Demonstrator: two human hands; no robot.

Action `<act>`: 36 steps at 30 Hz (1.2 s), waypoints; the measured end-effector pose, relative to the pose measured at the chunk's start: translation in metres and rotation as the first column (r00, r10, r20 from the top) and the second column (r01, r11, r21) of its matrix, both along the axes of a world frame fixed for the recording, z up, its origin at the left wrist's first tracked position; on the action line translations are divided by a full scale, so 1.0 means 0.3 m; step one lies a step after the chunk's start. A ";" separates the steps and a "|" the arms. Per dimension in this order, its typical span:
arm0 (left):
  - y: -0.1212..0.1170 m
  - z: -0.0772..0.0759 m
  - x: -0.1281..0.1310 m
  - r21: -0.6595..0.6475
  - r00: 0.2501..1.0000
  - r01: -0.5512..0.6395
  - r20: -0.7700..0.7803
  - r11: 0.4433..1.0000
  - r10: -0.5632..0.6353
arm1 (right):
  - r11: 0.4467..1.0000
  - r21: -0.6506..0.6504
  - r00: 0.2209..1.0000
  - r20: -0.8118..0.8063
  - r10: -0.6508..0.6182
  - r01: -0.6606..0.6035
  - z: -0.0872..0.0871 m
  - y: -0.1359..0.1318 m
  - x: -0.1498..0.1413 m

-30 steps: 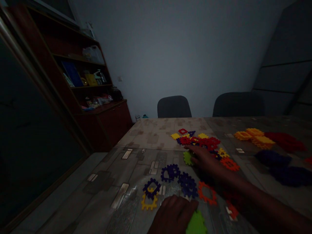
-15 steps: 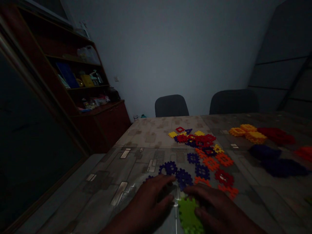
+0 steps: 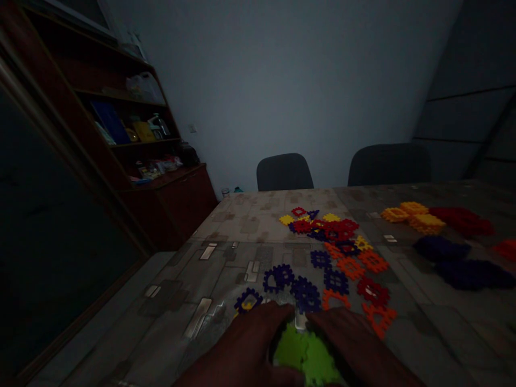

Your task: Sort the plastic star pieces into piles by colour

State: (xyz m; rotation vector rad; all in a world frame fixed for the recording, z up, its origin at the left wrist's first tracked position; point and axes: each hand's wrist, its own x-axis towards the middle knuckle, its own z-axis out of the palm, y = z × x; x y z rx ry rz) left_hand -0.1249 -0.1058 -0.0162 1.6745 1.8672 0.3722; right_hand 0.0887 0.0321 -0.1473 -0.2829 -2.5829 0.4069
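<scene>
Both of my hands meet at the near edge of the table [image 3: 242, 226] in dim light. My left hand [image 3: 250, 346] curls around the left side of some bright green toothed plastic pieces [image 3: 306, 355]. Pressed against their right side is my right hand [image 3: 355, 344], its fingers bent over them. Just beyond my fingers lie loose blue pieces [image 3: 302, 287] and orange pieces [image 3: 363, 263], flat on the tabletop.
A heap of red, yellow and blue pieces [image 3: 322, 226] sits mid-table. Yellow stacks [image 3: 411, 215], red stacks [image 3: 463, 220] and dark blue stacks [image 3: 455, 258] stand at the right. Two dark chairs [image 3: 284, 172] face the far edge. A wooden shelf unit [image 3: 133, 134] fills the left.
My right hand came back from the middle of the table with a green piece to meet the left hand. Both hands now close around the green pieces.
</scene>
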 end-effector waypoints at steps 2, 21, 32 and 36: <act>-0.007 -0.008 0.004 -0.030 1.000 0.012 -0.026 0.999 -0.013 | 0.999 0.006 0.999 0.004 -0.039 0.039 -0.017 -0.002 0.012; 0.028 -0.167 0.008 0.251 0.976 0.166 0.097 0.954 -0.196 | 0.967 -0.244 0.992 0.113 -0.054 0.080 0.075 -0.029 0.073; 0.026 -0.237 -0.013 0.268 0.961 0.267 -0.002 0.926 -0.276 | 0.978 -0.191 0.994 0.077 -0.074 0.088 -0.054 -0.022 0.002; 0.016 -0.255 -0.009 0.186 0.968 0.249 -0.038 0.950 -0.247 | 0.990 -0.096 0.995 0.008 -0.101 0.101 -0.060 -0.033 -0.010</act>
